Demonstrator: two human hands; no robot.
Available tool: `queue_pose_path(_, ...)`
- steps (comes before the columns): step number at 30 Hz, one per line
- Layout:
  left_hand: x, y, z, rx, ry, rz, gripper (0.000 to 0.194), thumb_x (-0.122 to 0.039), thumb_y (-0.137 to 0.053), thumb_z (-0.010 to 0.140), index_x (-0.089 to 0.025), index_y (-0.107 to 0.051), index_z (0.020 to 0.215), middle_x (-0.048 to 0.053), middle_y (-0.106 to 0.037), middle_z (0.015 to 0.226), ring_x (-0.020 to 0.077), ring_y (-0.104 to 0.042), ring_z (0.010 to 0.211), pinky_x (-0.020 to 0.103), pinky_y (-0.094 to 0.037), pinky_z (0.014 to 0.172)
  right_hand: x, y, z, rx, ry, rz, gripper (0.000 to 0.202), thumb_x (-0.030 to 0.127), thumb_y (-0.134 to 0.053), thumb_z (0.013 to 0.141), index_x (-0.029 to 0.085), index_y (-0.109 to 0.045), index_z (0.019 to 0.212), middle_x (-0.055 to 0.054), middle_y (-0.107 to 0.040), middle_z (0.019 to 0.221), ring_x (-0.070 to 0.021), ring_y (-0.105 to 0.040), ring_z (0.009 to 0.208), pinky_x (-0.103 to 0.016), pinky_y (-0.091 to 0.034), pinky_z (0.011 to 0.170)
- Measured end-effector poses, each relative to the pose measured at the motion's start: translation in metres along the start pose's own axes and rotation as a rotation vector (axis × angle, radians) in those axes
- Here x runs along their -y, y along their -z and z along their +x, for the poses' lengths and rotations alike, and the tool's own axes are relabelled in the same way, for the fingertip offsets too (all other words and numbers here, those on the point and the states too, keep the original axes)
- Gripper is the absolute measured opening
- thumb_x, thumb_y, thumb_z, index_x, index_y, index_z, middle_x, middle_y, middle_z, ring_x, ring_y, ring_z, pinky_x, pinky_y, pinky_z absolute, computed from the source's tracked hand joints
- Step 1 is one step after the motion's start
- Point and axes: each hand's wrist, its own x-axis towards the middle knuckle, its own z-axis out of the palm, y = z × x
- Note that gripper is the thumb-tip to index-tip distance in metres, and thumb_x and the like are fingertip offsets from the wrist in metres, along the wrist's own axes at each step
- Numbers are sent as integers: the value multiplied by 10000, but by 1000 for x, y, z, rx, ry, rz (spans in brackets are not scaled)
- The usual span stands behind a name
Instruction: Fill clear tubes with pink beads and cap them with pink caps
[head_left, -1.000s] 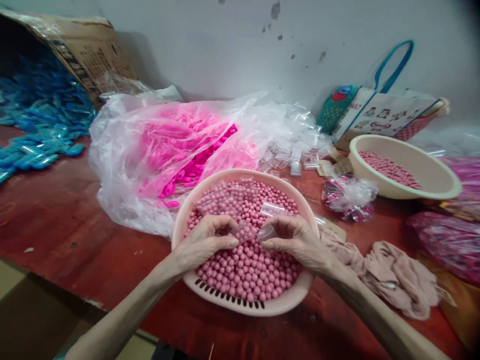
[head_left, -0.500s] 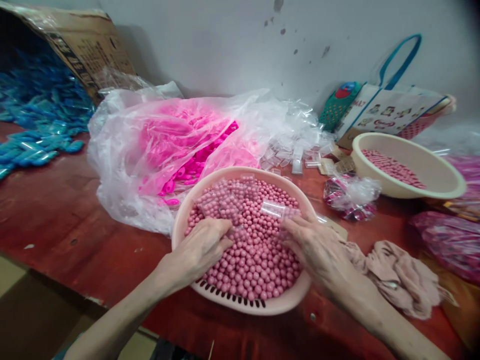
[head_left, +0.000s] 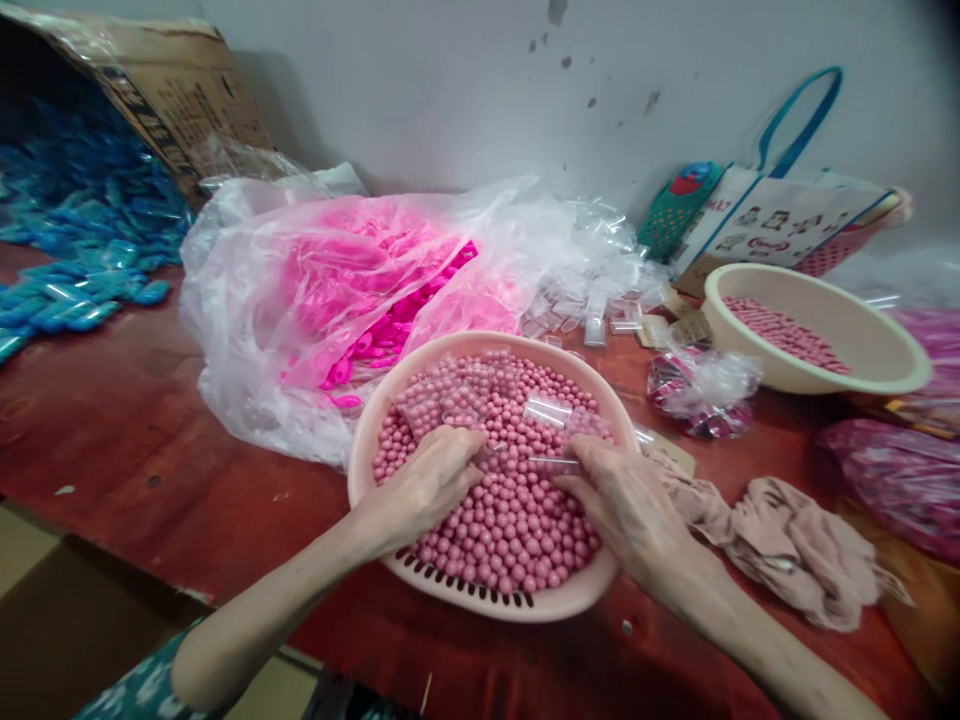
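A pale pink plastic basket (head_left: 491, 603) full of pink beads (head_left: 514, 540) sits before me. My left hand (head_left: 427, 485) is over its left half, finger and thumb closed in a pinch; a small clear glint shows at the tips, too unclear to name. On the right, my right hand (head_left: 619, 490) pinches a clear plastic piece (head_left: 555, 464) just above the beads. Beyond the hands, another clear plastic piece (head_left: 547, 410) and clear packets of beads (head_left: 450, 390) lie on top of the loose beads.
A clear bag of bright pink plastic parts (head_left: 360, 260) lies behind the basket, beside clear plastic pieces (head_left: 596, 310). To the right are a cream bowl (head_left: 885, 350) with pink beads, a tied bag (head_left: 701, 395) and a crumpled cloth (head_left: 802, 555). Blue packets (head_left: 82, 240) lie left.
My left hand has moved right, toward the basket's middle. My right hand has shifted slightly, and a clear plastic piece now shows at its fingertips.
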Motion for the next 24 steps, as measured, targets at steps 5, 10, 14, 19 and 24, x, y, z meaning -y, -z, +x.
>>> queue_pose_path(5,-1,3,9,27,52,-99,67,-124,-465,761,-174,-508,750,0,-524,793,177,-481,793,297,-353,713,-12,-14,10,64,29,165,79,201,-576,746,208,-504,714,-4,-582,703,-173,-530,667,-297,-367,608)
queue_pose_path(10,-13,12,10,60,93,-251,52,-154,-508,749,-153,-546,785,-6,-555,770,161,-522,766,282,-403,709,-17,-16,14,122,44,350,102,254,-609,761,193,-528,758,3,-597,741,-162,-545,709,-287,-399,631)
queue_pose_path(14,-22,13,7,113,114,-490,103,-132,-556,730,-145,-567,831,9,-619,793,161,-576,793,277,-444,737,-9,-14,12,181,47,525,144,292,-619,779,182,-527,777,12,-594,734,-144,-554,701,-269,-412,626)
queue_pose_path(19,-22,10,5,58,188,-693,176,-117,-626,692,-147,-602,864,14,-649,816,159,-587,826,290,-445,794,1,-15,13,252,-32,829,208,322,-669,740,176,-525,777,8,-585,763,-145,-546,741,-286,-425,689)
queue_pose_path(24,-11,11,2,-3,149,-524,103,-187,-614,723,-151,-590,816,-2,-613,780,161,-562,785,289,-434,759,1,-3,10,159,22,623,156,251,-620,773,197,-480,729,23,-537,703,-135,-503,681,-274,-399,643)
